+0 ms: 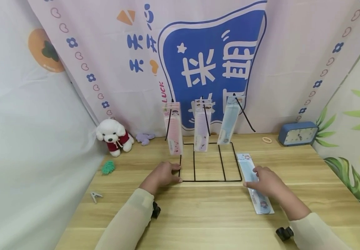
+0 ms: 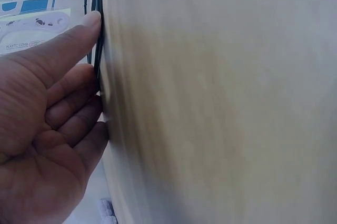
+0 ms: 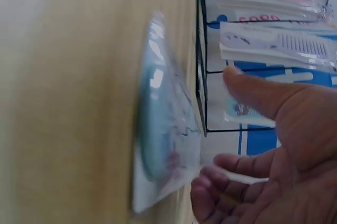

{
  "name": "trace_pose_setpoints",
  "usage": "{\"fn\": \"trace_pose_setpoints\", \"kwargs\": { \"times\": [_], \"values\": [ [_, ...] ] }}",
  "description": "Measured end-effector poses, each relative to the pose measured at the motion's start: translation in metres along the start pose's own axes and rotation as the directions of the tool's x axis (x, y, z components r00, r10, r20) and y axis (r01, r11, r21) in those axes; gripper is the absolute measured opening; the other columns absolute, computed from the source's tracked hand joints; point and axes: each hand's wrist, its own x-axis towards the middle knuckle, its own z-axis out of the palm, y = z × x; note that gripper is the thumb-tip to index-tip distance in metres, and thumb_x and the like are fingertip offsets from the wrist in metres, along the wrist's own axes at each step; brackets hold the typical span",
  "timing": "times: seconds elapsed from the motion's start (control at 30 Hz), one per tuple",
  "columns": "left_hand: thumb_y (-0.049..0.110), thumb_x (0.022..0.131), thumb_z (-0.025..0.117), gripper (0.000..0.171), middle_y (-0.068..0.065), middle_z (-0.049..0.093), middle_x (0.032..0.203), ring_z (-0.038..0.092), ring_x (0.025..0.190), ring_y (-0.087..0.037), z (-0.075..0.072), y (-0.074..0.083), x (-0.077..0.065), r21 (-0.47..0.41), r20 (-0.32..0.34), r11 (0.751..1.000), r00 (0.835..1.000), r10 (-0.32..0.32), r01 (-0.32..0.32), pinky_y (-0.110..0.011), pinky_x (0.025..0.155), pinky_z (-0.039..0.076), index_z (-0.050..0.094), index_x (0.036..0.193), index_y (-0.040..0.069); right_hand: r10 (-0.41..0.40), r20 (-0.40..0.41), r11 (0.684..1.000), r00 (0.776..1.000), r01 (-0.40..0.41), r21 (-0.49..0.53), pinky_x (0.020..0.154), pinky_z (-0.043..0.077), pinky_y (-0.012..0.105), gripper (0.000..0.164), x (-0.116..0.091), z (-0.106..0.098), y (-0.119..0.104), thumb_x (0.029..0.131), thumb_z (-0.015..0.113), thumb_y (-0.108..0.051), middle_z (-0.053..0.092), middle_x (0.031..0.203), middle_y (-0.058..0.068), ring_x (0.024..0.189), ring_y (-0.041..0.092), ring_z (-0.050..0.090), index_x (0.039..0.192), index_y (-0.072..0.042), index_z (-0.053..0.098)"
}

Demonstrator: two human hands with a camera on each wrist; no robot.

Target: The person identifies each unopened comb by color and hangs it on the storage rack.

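Note:
A black wire display rack (image 1: pixel 194 166) stands on the table, with packaged combs hanging from its hooks: pink (image 1: pixel 174 133), purple (image 1: pixel 202 130) and blue (image 1: pixel 230 118). My left hand (image 1: pixel 164 173) is at the rack's front left corner. Its thumb touches the wire (image 2: pixel 98 40) in the left wrist view, and the other fingers lie loosely bent by the tabletop. To the right of the rack, another packaged blue comb (image 1: pixel 250 170) lies flat. Just over it is my right hand (image 1: pixel 265 182), thumb and fingers spread apart. In the right wrist view that package (image 3: pixel 163 124) shows a gap from the fingers.
A white plush dog (image 1: pixel 112 135), a purple toy (image 1: pixel 144 138), a green coil (image 1: pixel 108 167) and a grey clip (image 1: pixel 96 197) are on the left of the table. At the back right are a blue clock (image 1: pixel 298 133) and a tan ring (image 1: pixel 266 140). A printed curtain (image 1: pixel 105 52) hangs behind.

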Motion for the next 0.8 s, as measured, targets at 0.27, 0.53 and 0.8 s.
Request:
{"fn": "trace_pose_setpoints", "kwargs": {
  "times": [0.27,0.53,0.8],
  "values": [
    [0.032,0.096,0.087,0.064,-0.001,0.056,0.165,0.042,0.16,-0.032,0.0,0.002,-0.001,-0.001,-0.001,1.0,1.0,0.0,0.0,-0.051,0.132,0.036,0.065,0.153,0.014,0.074,-0.009,0.989,0.997,-0.075,-0.124,0.081,0.06,0.055,0.098,-0.006,0.012,0.004,0.088,0.09,-0.045,0.058,0.112,0.036,0.092,0.038,0.061,0.139,0.027,0.046],
    [0.031,0.096,0.087,0.064,-0.002,0.056,0.165,0.042,0.161,-0.032,0.001,0.001,-0.001,-0.017,-0.002,1.0,1.0,-0.006,0.006,-0.052,0.132,0.035,0.064,0.153,0.014,0.171,0.044,0.98,0.984,-0.166,-0.109,0.064,0.057,0.042,0.085,-0.006,0.004,0.012,0.094,0.085,-0.038,0.06,0.097,0.03,0.08,0.033,0.062,0.127,0.03,0.047],
    [0.03,0.094,0.088,0.063,-0.003,0.059,0.162,0.046,0.158,-0.032,0.001,0.001,0.0,0.018,-0.02,1.0,1.0,0.024,-0.024,-0.051,0.13,0.039,0.067,0.151,0.012,0.222,0.093,0.975,0.97,-0.219,-0.041,0.061,0.056,0.037,0.075,-0.006,-0.004,0.025,0.102,0.075,-0.03,0.062,0.089,0.025,0.075,0.029,0.065,0.126,0.03,0.038]
  ]
}}
